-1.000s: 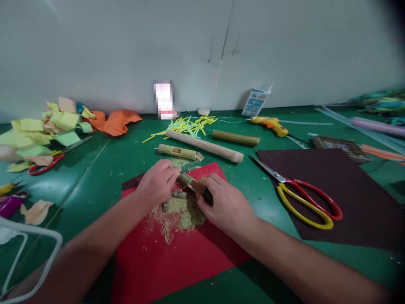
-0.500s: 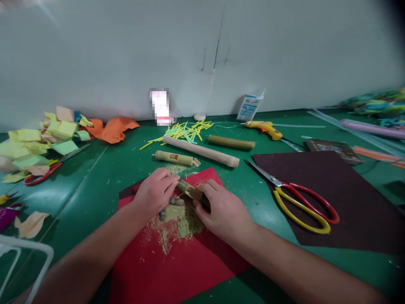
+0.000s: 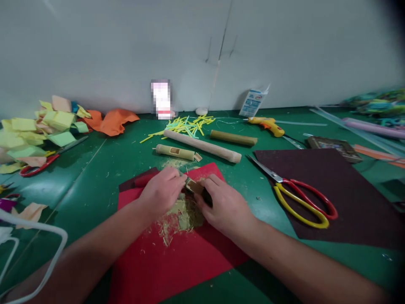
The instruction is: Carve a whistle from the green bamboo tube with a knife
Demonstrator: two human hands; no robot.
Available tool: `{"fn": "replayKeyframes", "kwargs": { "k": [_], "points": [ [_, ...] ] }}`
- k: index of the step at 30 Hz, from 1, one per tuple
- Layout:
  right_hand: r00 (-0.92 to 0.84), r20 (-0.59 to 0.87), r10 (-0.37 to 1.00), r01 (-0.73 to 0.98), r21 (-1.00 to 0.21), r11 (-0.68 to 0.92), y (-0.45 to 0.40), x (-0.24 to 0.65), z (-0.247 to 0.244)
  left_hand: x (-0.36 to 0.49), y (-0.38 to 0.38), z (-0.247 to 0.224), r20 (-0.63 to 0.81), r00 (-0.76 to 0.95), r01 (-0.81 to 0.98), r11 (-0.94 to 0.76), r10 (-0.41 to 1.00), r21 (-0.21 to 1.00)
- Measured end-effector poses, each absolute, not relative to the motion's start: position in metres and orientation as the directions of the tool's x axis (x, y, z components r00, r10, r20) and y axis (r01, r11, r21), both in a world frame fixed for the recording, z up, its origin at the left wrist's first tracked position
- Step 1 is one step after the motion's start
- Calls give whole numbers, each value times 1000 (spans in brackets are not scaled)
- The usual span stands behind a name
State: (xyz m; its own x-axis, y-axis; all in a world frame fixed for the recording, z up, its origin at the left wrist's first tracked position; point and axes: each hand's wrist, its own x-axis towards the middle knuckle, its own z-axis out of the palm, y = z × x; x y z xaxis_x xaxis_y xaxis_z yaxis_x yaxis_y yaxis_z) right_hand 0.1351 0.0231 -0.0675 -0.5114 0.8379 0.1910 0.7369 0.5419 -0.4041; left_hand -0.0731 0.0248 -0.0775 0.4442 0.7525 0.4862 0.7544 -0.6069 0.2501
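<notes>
The bamboo tube [image 3: 195, 187] is between the 2 hands over the red sheet [image 3: 177, 264], its visible slot facing up, with wood shavings [image 3: 167, 232] around 7 o'clock of it. The right hand [image 3: 228, 207] is closed round the near end, at 4 o'clock; the left hand [image 3: 162, 192] has its fingertips pinched at the 10 o'clock end, though I cannot tell whether they also hold a small tool. To work well, the right grip should stay firm enough to stop the tube rolling, while the left moves in short, light strokes, fingers kept off the slot's edges. Compared with 0.5 s ago, the left hand has moved in towards 4 o'clock, covering more tube, and the 2 small dark pieces beneath are now mostly hidden.
</notes>
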Motion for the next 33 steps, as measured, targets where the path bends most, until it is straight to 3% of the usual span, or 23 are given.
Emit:
{"fn": "replayKeyframes", "kwargs": {
  "k": [13,18,23,28,33],
  "points": [
    [-495,194,847,734,-428,528,22,137,-71,-74,25,-74,476,394,792,-553,786,258],
    [-495,177,851,738,-431,519,22,137,-70,-70,25,-76,449,489,737,-630,748,246],
    [-486,167,858,748,-428,508,21,136,-68,-69,26,-74,486,430,791,-577,761,204],
    [-494,193,848,735,-428,526,19,137,-69,-62,20,-71,438,522,735,-646,732,206],
    [-467,189,864,748,-436,500,16,136,-69,-69,23,-70,465,439,802,-568,769,182]
  ]
}}
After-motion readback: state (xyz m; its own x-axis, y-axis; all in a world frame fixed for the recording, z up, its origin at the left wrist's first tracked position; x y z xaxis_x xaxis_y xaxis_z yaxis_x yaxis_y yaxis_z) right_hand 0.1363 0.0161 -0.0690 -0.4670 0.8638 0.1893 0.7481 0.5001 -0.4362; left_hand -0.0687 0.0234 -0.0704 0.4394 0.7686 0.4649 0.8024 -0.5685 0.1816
